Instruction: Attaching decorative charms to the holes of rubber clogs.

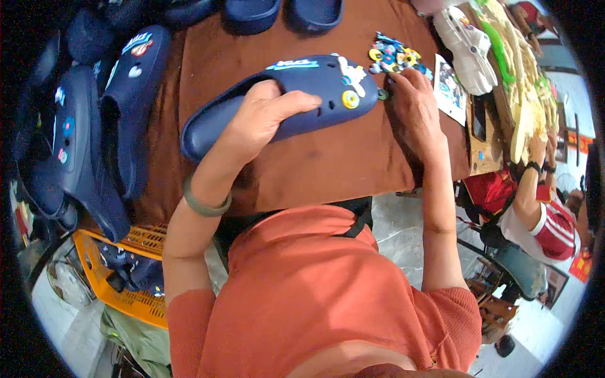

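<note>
A navy clog [296, 123] lies across the middle of the brown cloth, toe to the right. My left hand [265, 110] is closed round its upper, thumb on top near the vent holes. Fixed on the clog are a blue-and-white banner charm [292, 64], a white figure charm [351, 72] and a yellow ring-shaped charm [350, 99]. Beyond the toe, my right hand [416, 104] bends its fingers down at the near edge of a pile of colourful shoe charms [394, 53]. What its fingertips pinch is hidden. A small green charm [382, 94] lies beside them.
Several navy clogs, some with charms, crowd the left side; a pair of navy clogs [252, 16] stands at the back. To the right are a printed sheet [449, 88], a white shoe-shaped object [465, 50] and a phone [479, 118]. An orange crate [94, 264] stands lower left. Another person's hands [539, 151] work at far right.
</note>
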Motion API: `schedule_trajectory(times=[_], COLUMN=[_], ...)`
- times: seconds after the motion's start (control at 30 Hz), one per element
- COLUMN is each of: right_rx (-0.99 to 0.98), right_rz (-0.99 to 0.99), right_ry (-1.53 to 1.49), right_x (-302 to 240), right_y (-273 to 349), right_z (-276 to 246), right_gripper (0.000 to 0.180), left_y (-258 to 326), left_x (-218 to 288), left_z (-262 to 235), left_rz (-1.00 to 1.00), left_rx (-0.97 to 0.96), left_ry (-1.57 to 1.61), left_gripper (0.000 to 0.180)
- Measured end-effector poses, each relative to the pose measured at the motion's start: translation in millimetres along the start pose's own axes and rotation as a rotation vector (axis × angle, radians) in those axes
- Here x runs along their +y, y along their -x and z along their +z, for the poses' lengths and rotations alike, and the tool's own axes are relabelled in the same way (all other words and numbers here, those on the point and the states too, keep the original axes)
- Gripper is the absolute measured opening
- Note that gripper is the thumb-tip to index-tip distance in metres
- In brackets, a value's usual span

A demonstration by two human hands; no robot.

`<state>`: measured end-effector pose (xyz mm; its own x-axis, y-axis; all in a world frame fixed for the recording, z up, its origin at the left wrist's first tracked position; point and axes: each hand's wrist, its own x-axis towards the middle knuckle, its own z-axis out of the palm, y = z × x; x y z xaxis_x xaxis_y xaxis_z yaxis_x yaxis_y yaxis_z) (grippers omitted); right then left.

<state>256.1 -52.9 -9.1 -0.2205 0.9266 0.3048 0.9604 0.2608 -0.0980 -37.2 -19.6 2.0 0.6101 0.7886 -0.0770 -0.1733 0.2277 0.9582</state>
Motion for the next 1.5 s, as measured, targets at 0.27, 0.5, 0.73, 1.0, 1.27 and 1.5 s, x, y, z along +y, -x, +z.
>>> schedule_trajectory(times=[0.27,0.5,0.73,1.0,1.27,1.5], right_rx=[-0.027,0.1,0.076,0.203,0.316,0.313], right_rz=[-0.055,0.183,0.248,0.546,0.471,0.242], right_ry=[0.139,-0.396,-1.007,-1.318,-1.139,-0.854], right_x=[1.8,-26.4,-113.6,-153.1,-149.2,-141.5], right_y=[5.3,16.1,24.1,15.5,15.3,10.2], right_z=[12.3,-8.3,-21.2,5.1,13.0,4.1], right_gripper=[0.028,0.019,0.017,0.015,0.009,0.018], left_y=[1.4,1.5,1.9,1.5,-0.1,1.6], left_x=[-0.6,-2.8,0.7,-0.6,1.3,-1.7], left_z=[2.8,2.1,2.8,4.3,4.0,2.5], left_rz=[0.016,0.02,0.013,0.007,0.179,0.177], left_rx=[-0.005,0.004,-0.01,-0.025,-0.057,-0.074], left_ry=[0.077,0.072,0.118,0.177,-0.119,-0.125], left_gripper=[0.028,0.027,0.025,0.025,0.037,0.04])
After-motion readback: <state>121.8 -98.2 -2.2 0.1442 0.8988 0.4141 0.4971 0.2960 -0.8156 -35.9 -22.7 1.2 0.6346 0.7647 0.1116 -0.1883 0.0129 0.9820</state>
